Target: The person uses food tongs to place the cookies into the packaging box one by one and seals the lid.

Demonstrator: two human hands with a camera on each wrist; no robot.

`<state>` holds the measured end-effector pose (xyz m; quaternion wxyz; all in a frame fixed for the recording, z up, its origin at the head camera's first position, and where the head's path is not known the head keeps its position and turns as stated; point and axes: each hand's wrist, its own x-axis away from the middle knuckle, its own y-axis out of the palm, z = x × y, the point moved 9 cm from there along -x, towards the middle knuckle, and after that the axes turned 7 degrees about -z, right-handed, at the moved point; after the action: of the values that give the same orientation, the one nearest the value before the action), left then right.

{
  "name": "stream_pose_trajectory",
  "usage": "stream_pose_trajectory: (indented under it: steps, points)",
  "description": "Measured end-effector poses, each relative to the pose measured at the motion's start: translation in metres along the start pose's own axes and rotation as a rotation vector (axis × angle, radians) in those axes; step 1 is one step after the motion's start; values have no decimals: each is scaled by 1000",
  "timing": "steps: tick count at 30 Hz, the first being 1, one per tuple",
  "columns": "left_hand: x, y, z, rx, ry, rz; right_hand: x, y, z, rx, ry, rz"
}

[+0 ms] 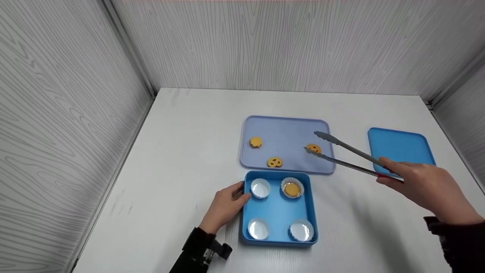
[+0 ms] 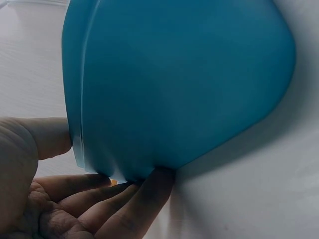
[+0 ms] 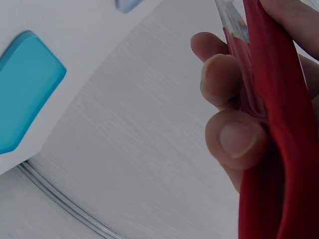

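Note:
In the head view my right hand point(image 1: 426, 185) grips metal tongs point(image 1: 352, 163) by their red handles point(image 3: 284, 129). The tongs' arms are spread, their tips over the lavender tray point(image 1: 284, 127); the lower tip overlaps a pretzel-shaped cookie point(image 1: 313, 148). Another pretzel-shaped cookie point(image 1: 274, 162) and a flower-shaped cookie point(image 1: 255, 142) lie on that tray. My left hand point(image 1: 224, 204) holds the left wall of a blue box point(image 1: 278, 212), thumb at the rim, fingers against the outside. Inside stand several white paper cups point(image 1: 258, 229); the upper right one has a yellow cookie point(image 1: 292, 189) in it.
A smaller blue tray point(image 1: 401, 148) lies on the right of the white table point(image 1: 182, 151), near my right hand. Wood-grain panels point(image 1: 265, 45) enclose the table at the back and both sides. The box sits just in front of the lavender tray.

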<state>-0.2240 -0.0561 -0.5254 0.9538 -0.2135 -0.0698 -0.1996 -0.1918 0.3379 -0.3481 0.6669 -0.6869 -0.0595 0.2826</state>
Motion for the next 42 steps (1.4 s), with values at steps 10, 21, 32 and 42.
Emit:
stream_pose_trajectory:
  steps: [10,21,32,42]
  points:
    - [2,0,1,9,-8,-6,4,53,34,-146,144,-161]
    - [2,-1,2,-1,-10,8,9,75,32,-188,102,-132]
    - [3,0,2,19,7,3,14,89,36,-188,137,-143]
    - [2,0,0,21,-4,3,16,96,36,-221,134,-140]
